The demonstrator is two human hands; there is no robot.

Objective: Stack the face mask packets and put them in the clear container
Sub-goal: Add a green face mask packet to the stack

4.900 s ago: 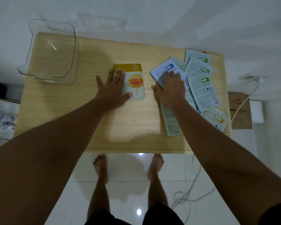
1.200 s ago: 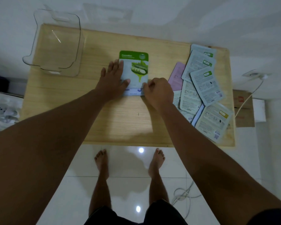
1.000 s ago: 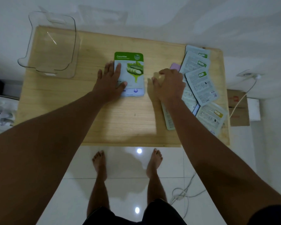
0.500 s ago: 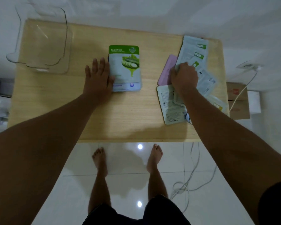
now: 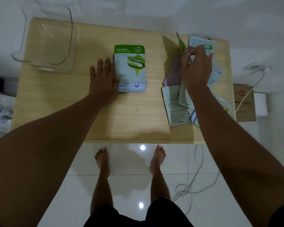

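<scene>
A small stack of face mask packets (image 5: 131,68), green cucumber packet on top, lies mid-table. My left hand (image 5: 103,77) rests flat against the stack's left edge, fingers spread. My right hand (image 5: 196,68) pinches one packet (image 5: 181,46) and holds it on edge, tilted up above the loose packets (image 5: 175,105) at the table's right. A pink packet (image 5: 173,72) lies under that hand. The clear container (image 5: 46,41) stands empty at the far left corner.
The wooden table (image 5: 88,115) has a near edge above my bare feet. A white cable (image 5: 197,177) trails on the tiled floor at the right. A cardboard box (image 5: 244,102) sits beside the table's right edge. A white wall runs behind.
My right hand moved from the stack to the loose pile and has lifted one packet onto its edge. My left hand slid slightly left, staying beside the stack.
</scene>
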